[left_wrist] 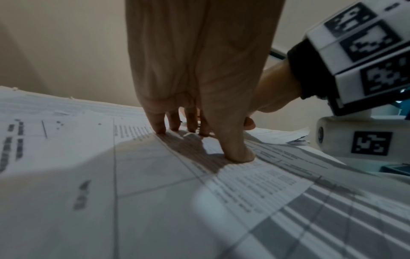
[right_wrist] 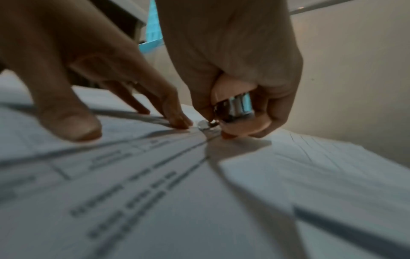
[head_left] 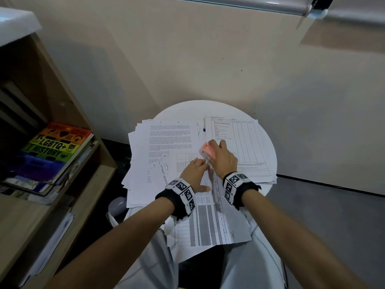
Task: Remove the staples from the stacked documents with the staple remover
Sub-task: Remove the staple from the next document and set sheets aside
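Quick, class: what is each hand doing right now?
Left hand: open, fingertips pressing the top document.
Right hand: grip closed around the pink staple remover.

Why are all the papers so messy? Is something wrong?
Nothing looks broken. The paper piles are fanned out crookedly and hang over the round table; the tabled document droops off its near edge.
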Motion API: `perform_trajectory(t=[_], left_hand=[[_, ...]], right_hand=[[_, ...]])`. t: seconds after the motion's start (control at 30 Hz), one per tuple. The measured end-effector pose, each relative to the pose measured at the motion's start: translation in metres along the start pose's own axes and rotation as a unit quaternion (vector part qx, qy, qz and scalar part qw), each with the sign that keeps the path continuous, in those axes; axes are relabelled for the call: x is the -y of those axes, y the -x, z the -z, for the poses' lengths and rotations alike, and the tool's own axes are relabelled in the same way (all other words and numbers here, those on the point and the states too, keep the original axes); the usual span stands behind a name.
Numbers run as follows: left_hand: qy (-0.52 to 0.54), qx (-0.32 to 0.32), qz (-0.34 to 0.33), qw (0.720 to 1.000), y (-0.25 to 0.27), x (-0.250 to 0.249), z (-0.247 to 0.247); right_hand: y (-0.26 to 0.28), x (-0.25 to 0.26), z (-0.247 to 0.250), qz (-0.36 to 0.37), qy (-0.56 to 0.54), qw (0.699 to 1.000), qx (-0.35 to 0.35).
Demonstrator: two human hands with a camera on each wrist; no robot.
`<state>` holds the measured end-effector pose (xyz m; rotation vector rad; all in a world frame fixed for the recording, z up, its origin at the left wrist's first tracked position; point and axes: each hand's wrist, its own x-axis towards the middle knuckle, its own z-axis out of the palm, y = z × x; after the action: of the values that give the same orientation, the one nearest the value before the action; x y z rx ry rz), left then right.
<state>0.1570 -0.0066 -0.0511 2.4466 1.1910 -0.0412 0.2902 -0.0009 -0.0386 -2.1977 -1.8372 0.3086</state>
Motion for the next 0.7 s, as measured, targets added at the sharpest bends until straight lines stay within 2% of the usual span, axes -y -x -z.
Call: perform_trajectory(t=[0.1, 0.2, 0.27, 0.37, 0.43, 0.47, 0.6, 0.7], left_hand=[[-0.002, 0.01, 0.005, 1.0, 0.001, 0.001, -0.002], [-0.004, 0.016, 0.017, 1.0, 0.007, 0.002, -0.004], [0.002, -0.017, 0.04, 0.999, 0.017, 0.005, -0.005], [0.021, -0.105, 0.176, 0.979, 0.04, 0.008, -0.002], [0.032, -0.123, 0.263, 0.956, 0.055, 0.013, 0.001], [0.042, -0.119, 0.281, 0.951, 0.061, 0.017, 0.0], [0.077, -0.119, 0.245, 0.959, 0.082, 0.031, -0.005], [0.15, -0.184, 0.185, 0.954, 0.088, 0.027, -0.01]], right_hand=[[-0.002, -0.006, 0.002, -0.052, -0.11, 0.992, 0.01], [0.004, -0.019, -0.002, -0.098, -0.239, 0.966, 0.014], [0.011, -0.027, -0.002, -0.142, -0.298, 0.944, 0.027], [0.032, -0.033, 0.005, -0.184, -0.325, 0.926, 0.045], [0.049, -0.037, 0.009, -0.191, -0.345, 0.918, 0.052], [0.057, -0.038, 0.011, -0.192, -0.353, 0.914, 0.052], [0.081, -0.034, 0.017, -0.181, -0.373, 0.908, 0.053], [0.093, -0.021, 0.019, -0.147, -0.4, 0.901, 0.077]])
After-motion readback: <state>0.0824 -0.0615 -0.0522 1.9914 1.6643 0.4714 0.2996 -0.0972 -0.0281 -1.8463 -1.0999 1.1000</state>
